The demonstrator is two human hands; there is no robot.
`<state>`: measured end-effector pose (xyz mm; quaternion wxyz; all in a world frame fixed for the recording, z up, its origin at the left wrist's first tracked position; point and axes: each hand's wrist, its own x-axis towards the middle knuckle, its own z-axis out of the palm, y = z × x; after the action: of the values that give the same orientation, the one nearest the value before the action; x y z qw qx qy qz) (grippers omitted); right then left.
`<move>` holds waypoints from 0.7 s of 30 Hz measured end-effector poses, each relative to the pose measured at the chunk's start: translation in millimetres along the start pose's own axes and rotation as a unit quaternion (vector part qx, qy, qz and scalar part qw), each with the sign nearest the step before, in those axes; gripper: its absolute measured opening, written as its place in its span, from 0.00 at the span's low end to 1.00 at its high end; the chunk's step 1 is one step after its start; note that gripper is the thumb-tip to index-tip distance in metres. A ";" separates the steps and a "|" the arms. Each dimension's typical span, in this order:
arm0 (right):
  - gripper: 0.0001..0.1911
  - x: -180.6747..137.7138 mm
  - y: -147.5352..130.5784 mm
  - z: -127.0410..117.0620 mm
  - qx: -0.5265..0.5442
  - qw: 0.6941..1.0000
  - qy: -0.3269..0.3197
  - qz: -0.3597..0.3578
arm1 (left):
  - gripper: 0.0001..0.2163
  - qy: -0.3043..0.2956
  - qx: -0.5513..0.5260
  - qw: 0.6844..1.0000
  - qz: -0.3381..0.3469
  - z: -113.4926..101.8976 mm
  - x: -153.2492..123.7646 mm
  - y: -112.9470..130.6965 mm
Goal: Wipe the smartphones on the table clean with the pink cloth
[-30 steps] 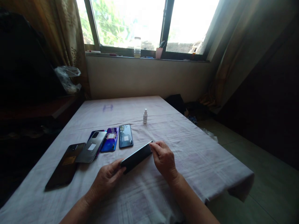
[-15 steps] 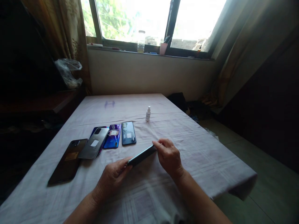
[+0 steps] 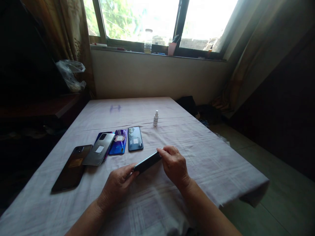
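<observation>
A dark smartphone [image 3: 148, 163] is held tilted over the table, its long edge toward me. My left hand [image 3: 119, 180] grips its left end between thumb and fingers. At the other end, my right hand [image 3: 174, 164] is closed with thumb and fingertips on the phone's corner. Beyond them lie several phones, backs up: a dark blue one [image 3: 135, 139], a purple-blue one [image 3: 118, 142], a silver-grey one [image 3: 99, 149] resting on another purple phone, and a larger dark brown one [image 3: 72, 168]. Paper stickers show on their backs.
A small white spray bottle [image 3: 156, 118] stands upright on the cloth-covered table [image 3: 209, 157]. The cloth's corner hangs over the floor at right. A plastic bag [image 3: 71, 75] sits on the dark furniture at left. A jar [image 3: 148, 41] and a pink cup [image 3: 172, 49] stand on the windowsill.
Both hands and the held phone have shifted slightly left, and the phone's dark face is turned a little more toward me. The other phones and the bottle lie as before.
</observation>
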<state>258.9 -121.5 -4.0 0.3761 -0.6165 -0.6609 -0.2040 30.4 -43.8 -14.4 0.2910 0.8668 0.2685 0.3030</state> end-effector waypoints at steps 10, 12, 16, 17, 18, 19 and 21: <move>0.15 2.6 -47.0 11.5 0.040 0.998 -0.023 -0.052 | 0.10 0.003 0.096 0.995 0.006 -0.7 -0.2 2.8; 0.15 3.5 -44.5 11.6 0.043 0.997 -0.025 -0.058 | 0.10 0.011 0.091 0.996 -0.002 -0.1 0.0 3.4; 0.17 5.9 -28.6 8.4 0.025 0.999 -0.004 -0.022 | 0.11 0.054 0.059 0.997 -0.024 0.7 0.7 3.6; 0.17 6.8 -26.8 7.6 0.022 1.000 0.002 -0.011 | 0.11 0.067 0.044 0.996 -0.029 0.9 1.0 4.0; 0.17 7.9 -26.9 7.0 0.023 1.000 0.005 -0.006 | 0.11 0.082 0.030 0.996 -0.032 1.2 1.4 4.7; 0.17 9.4 -29.0 6.6 0.028 1.000 0.006 -0.007 | 0.12 0.095 0.018 0.995 -0.033 1.3 2.0 5.9; 0.18 13.6 -38.3 6.0 0.045 0.999 0.006 -0.015 | 0.12 0.121 0.006 0.992 -0.032 1.5 3.9 10.0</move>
<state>220.9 -114.0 9.8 0.4043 -0.5874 -0.6767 -0.1832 36.9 -48.7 -7.2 0.2602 0.8165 0.3312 0.3950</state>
